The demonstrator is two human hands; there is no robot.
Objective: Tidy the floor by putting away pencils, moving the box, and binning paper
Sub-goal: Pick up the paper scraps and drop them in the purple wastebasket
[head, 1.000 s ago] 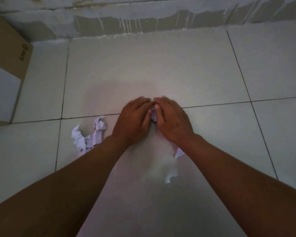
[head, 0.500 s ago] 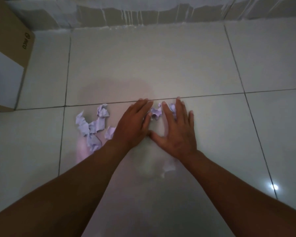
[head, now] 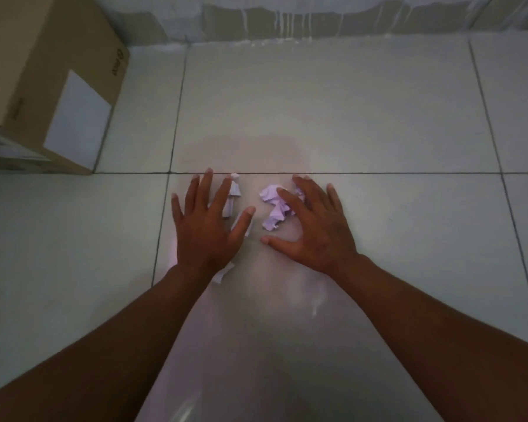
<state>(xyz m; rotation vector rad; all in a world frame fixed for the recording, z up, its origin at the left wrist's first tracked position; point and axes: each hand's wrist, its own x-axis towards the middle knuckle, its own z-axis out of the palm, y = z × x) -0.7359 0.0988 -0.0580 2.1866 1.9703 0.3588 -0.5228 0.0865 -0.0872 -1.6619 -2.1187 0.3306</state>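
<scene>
Crumpled white paper scraps lie on the pale tiled floor. One clump (head: 274, 210) sits between my hands, partly under the fingers of my right hand (head: 314, 226). Another twisted scrap (head: 233, 196) pokes out beside the fingers of my left hand (head: 206, 222), and a small piece (head: 224, 273) shows at that wrist. Both hands are spread flat, fingers apart, palms down over the paper, gripping nothing. A brown cardboard box (head: 48, 86) with a white label stands at the upper left. No pencils are visible.
A rough grey wall (head: 317, 16) runs along the far edge of the floor. The box stands near the left corner by the wall. Glossy tiles (head: 333, 111) stretch ahead and to the right.
My hands have opened from a closed pinch together and spread apart flat. The left hand now covers the scraps that lay to its left. The view shifted, showing more of the box.
</scene>
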